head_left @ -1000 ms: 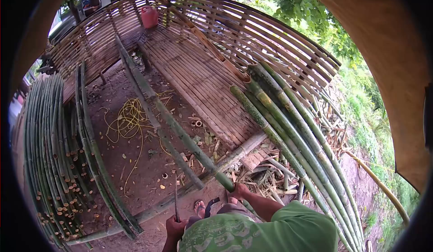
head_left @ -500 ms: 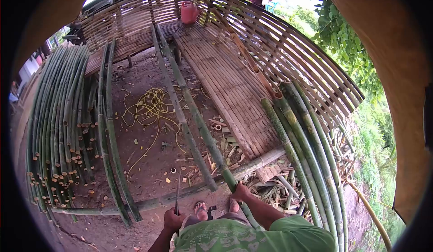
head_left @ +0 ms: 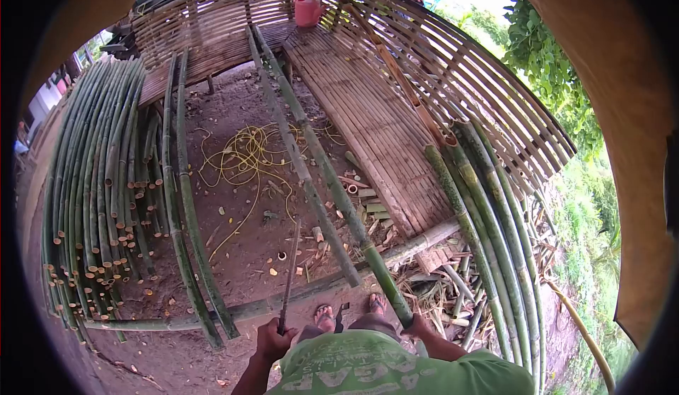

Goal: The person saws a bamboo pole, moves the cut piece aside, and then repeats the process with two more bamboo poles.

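Note:
In the head view, my left hand point(head_left: 273, 340) is closed around the handle of a long narrow-bladed tool point(head_left: 290, 278), its blade pointing up and away from me. Whether it is a machete or a saw is not clear. At my right side, my right hand point(head_left: 419, 328) grips the near end of a green bamboo pole point(head_left: 343, 205). That pole slants away to the far bamboo bench and crosses over a bamboo pole lying crosswise point(head_left: 276, 303). A second, greyer bamboo pole point(head_left: 300, 170) lies just left of it.
A thick stack of cut bamboo point(head_left: 95, 176) lies left, beside two separate poles point(head_left: 189, 211). Several poles point(head_left: 488, 232) lean at right near a slatted bench point(head_left: 375, 123) holding a red jug point(head_left: 308, 10). Yellow rope point(head_left: 247, 151) and offcuts point(head_left: 463, 289) litter the ground. Someone stands behind the fence.
My right hand has moved from partway along the pole to its near end, closer to my body. My left hand still holds the bladed tool, now tilted more to the right. The view has shifted slightly.

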Available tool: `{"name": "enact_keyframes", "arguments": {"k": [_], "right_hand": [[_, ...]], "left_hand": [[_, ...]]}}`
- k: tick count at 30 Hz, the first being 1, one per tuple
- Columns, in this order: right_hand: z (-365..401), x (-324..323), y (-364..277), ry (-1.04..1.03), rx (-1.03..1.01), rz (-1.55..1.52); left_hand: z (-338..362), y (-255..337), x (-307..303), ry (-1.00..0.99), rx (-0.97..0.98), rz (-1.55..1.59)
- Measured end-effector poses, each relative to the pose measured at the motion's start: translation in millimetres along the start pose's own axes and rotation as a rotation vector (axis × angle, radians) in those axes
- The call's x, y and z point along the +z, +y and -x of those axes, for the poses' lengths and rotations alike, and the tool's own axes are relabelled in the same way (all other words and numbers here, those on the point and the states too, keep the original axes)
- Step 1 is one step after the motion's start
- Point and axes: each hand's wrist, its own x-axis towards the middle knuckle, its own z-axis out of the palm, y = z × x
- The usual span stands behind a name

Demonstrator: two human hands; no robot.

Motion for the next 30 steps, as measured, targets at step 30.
{"name": "enact_keyframes", "arguments": {"k": [30], "right_hand": [[-57.6, -17.7, -119.8, 0.139, -0.204, -0.294]], "left_hand": [[-79.6, 41.6, 72.3, -0.52, 0.384, -0.304]]}}
